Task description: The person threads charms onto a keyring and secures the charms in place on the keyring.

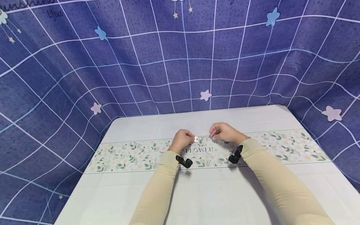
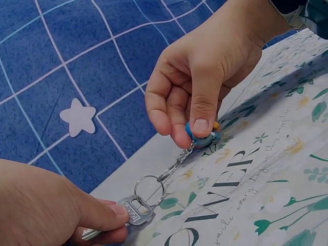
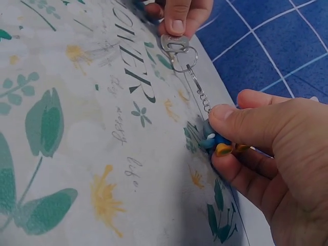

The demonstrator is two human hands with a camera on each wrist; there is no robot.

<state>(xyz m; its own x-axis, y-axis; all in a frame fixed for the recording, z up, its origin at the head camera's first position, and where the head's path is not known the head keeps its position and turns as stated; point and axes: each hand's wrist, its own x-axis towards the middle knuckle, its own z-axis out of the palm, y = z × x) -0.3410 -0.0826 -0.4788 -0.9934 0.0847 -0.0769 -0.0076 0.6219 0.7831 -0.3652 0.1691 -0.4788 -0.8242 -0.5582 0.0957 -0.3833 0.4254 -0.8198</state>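
Note:
Between thumb and fingers my left hand point(image 1: 182, 139) pinches a silver key point(image 2: 137, 211) by its head, the blade pointing back under the fingers. A metal split ring point(image 2: 149, 191) passes through the slot in the key's head. From the ring a clasp and short chain point(image 3: 200, 91) run to a small blue figurine charm point(image 3: 218, 141) with yellow-orange feet. My right hand point(image 1: 225, 132) pinches that charm between thumb and fingertips, covering part of it. The ring and chain stretch in a line between the two hands, close over the table.
A white table point(image 1: 208, 187) carries a floral printed band point(image 1: 126, 156) with the word FLOWER, right below the hands. Behind it hangs a blue gridded curtain point(image 1: 174, 72) with star shapes. A black wrist camera point(image 1: 184, 162) sits on the left sleeve, another point(image 1: 235, 155) on the right.

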